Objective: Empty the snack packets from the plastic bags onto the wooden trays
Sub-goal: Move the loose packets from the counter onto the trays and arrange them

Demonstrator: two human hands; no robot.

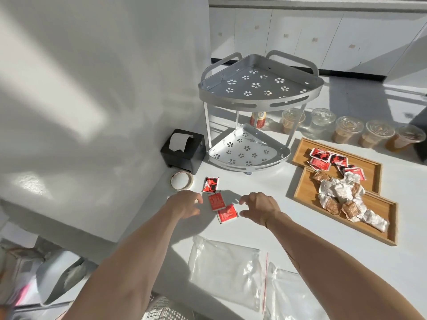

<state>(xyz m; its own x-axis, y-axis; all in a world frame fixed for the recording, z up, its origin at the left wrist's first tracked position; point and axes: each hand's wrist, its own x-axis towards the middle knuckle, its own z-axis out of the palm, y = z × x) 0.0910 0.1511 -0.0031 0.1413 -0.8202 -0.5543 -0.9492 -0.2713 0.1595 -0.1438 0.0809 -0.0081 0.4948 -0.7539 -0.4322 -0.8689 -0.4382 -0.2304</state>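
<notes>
White wall (92,100) on the left, sunlit, meets a glossy white tabletop (265,181). Black square tissue box (182,150) with white paper sticking up sits against the wall; just in front of it a roll of tape (181,180) lying flat. Left hand (186,203) palm down, fingers spread loosely, holding nothing, just left of three small red foil snack packets (216,199) lying in a loose line on the tabletop. The packets carry white and black print, too small to read. Right hand (260,207) just right of them, fingers curled open, empty, thumb near the closest packet. Nearer the camera two clear plastic zip bags (228,266) lie flat and look empty; one has a red seal line. Behind the hands stands a grey two-tier metal corner rack (258,88) with flower-shaped cutouts, both shelves bare. A red-labelled bottle (258,120) is behind it, label unreadable. To the right, two rectangular wooden trays (374,167) overlap: the far one holds more red packets (323,159), the near one white-and-brown wrapped snacks (346,202), wrapper text unreadable. Behind the trays, a row of lidded clear plastic cups (349,130), most with brownish drinks. White cabinets (312,35) in the background.
</notes>
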